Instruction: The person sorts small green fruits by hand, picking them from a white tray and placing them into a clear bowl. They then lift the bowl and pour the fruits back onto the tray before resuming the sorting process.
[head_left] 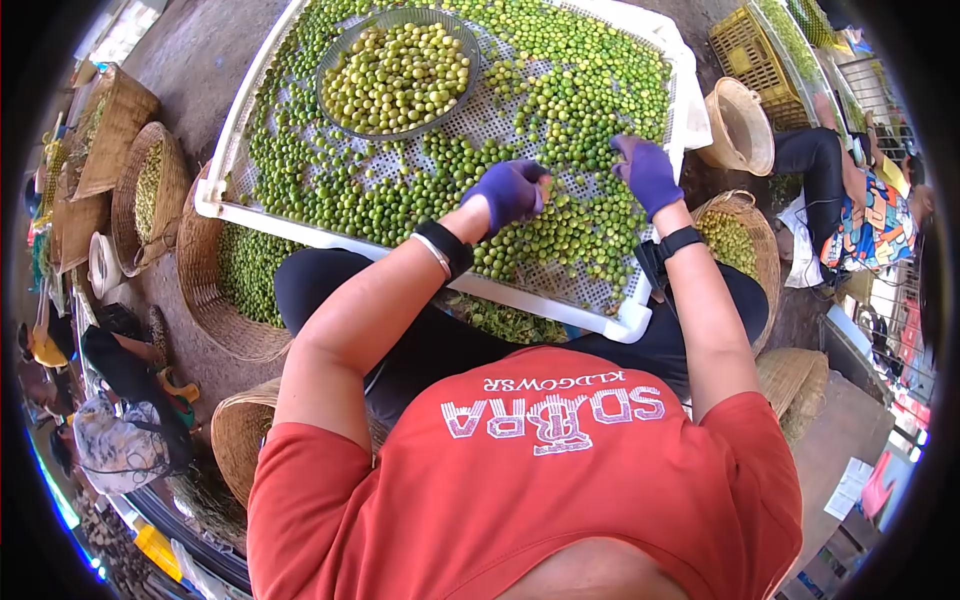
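A white perforated tray (300, 232) lies before me, spread with small round green fruits (400, 200). My left hand (508, 195), in a purple glove, is over the fruits near the middle front of the tray. Its fingers are pinched together, and what they hold, if anything, is too small to name. To its right, my right hand (650, 175), also gloved in purple, hovers low over the fruits with fingers bent and the fingertips apart. Nothing shows between them. A clear bowl (470, 75) of paler yellow-green fruits (400, 72) sits on the tray's far left part.
A wicker basket (205, 290) of green fruits stands by my left knee, another basket (765, 255) by my right. More baskets (125, 195) line the left. A beige bucket (742, 125) and yellow crate (755, 65) stand at the right. Other people (850, 200) sit on both sides.
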